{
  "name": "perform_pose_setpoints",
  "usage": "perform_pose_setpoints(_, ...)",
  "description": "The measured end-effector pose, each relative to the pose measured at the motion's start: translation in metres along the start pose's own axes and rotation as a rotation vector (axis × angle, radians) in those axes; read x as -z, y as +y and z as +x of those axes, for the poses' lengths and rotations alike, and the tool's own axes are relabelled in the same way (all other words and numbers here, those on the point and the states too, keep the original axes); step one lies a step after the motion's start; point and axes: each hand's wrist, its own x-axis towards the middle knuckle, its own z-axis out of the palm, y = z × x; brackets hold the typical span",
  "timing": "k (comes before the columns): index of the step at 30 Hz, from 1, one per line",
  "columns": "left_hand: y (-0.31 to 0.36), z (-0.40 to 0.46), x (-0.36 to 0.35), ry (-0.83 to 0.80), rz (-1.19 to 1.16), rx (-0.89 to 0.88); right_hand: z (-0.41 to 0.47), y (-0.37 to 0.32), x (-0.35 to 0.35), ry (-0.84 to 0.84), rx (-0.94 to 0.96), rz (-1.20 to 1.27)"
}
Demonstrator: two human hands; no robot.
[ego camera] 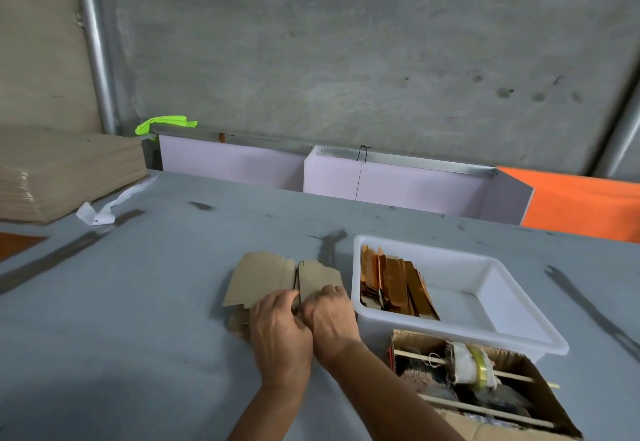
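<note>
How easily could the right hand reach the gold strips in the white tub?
Probably yes: the gold strips lie in the open-topped white tub just beside the right hand, nothing between. It must first release the cardboard it holds.

cardboard pieces (263, 278): plain tan, under the fingers (289, 297)
desk (156, 302): dull blue-grey, dark smears beyond and left of the fingers
tub (502, 288): white, right of the fingers
strips (394, 284): shiny copper-orange, in the tub
box (485, 430): brown, near right of the fingers
sheet stack (52, 177): tan, far left of the fingers
strap (104, 210): white
tape (166, 122): neon green
panels (242, 167): pale lilac, beyond the fingers
board (581, 201): orange
wall (346, 59): mottled grey, dark spots
</note>
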Motion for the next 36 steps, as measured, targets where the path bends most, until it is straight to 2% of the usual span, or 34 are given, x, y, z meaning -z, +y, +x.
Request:
perform_pose_setpoints(6, -0.003, -0.003, 0.003, 0.019, 0.009, -0.037, -0.007, 0.001, 0.001, 0.216, -0.005, 0.044)
perform_pose_setpoints(10, -0.005, -0.005, 0.005, 0.034, -0.011, -0.052, -0.013, 0.011, 0.009, 0.076, -0.004, 0.089)
perform_pose_setpoints(12, -0.006, -0.006, 0.005, 0.036, -0.023, -0.048, -0.013, 0.017, 0.008, 0.094, -0.055, 0.150)
perform_pose_setpoints(15, -0.004, -0.007, 0.008, 0.051, -0.029, -0.042, -0.017, 0.019, 0.015, 0.271, -0.186, 0.240)
perform_pose_setpoints(18, -0.003, -0.008, 0.015, 0.068, -0.039, -0.060, -0.013, 0.024, 0.020, 0.459, -0.239, 0.308)
perform_pose_setpoints(21, -0.003, -0.004, 0.022, 0.054, -0.050, -0.050, -0.014, 0.040, 0.038, 0.538, -0.292, 0.356)
perform_pose_setpoints(25, 0.006, 0.000, 0.028, 0.004, -0.224, -0.008, -0.040, 0.060, 0.061, 0.653, -0.370, 0.704)
perform_pose_setpoints(27, 0.016, -0.003, 0.030, -0.034, -0.432, 0.060, -0.061, 0.068, 0.063, 0.620, -0.422, 0.890)
perform_pose_setpoints(30, 0.025, -0.013, 0.030, -0.160, -0.716, 0.266, -0.101, 0.077, 0.058, 0.474, -0.501, 1.126)
perform_pose_setpoints(33, 0.024, -0.030, 0.026, -0.318, -0.782, 0.390, -0.139, 0.079, 0.046, 0.341, -0.585, 1.316)
perform_pose_setpoints(36, 0.024, -0.051, 0.022, -0.435, -0.768, 0.460, -0.171, 0.084, 0.036, 0.303, -0.637, 1.414)
